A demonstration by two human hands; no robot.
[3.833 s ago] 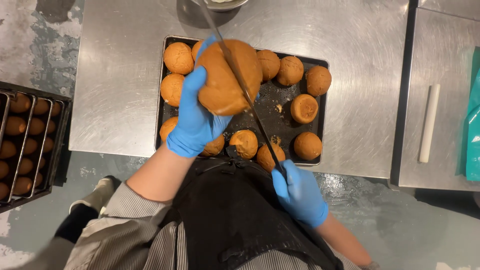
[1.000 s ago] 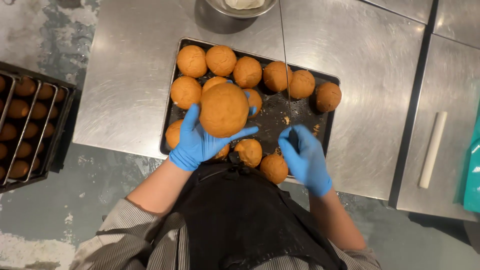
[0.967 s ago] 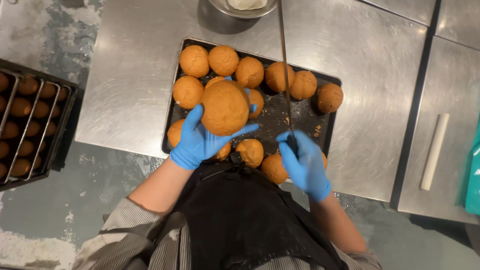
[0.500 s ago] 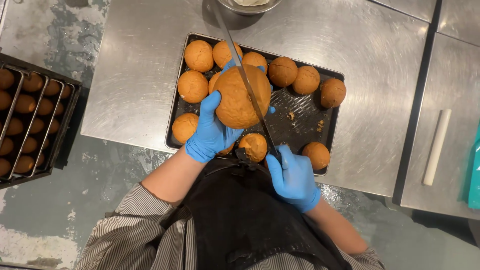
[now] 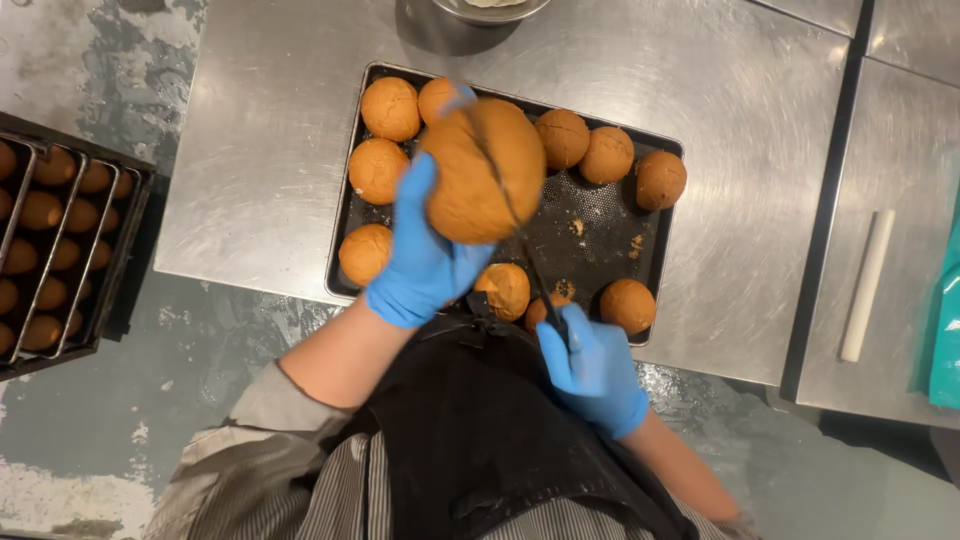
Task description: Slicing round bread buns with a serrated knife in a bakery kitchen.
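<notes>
Blue-gloved, the left hand (image 5: 425, 255) cupped a large round golden-brown bun (image 5: 485, 170) from below and lifted it above the dark baking tray (image 5: 600, 215), fingers spread wide around its underside so that the top and sides stayed open to the blade. A long thin knife (image 5: 505, 200) ran across the bun's face, its edge seemingly set into the crust along the middle; whether it had bitten deep could not be told from the blur. The right hand (image 5: 595, 365), also gloved in blue, was closed tight about the knife's handle near the tray's front edge, close to the person's black apron (image 5: 480, 430), a low grip that probably let the blade be drawn back toward the body. On the tray smaller buns (image 5: 380, 170) lay around the rim, clustered at its left and far side, with three more along the front edge, while the perforated middle to the right of the held bun carried only crumbs (image 5: 635, 245). Off the tray's left, below the steel table (image 5: 270, 150), a rack of further buns (image 5: 50, 255) stood on the floor. Right of the tray, on the neighbouring steel surface, a pale rolling pin (image 5: 868, 285) lay well apart, and a metal bowl (image 5: 490, 8) sat just beyond the tray's far edge.
</notes>
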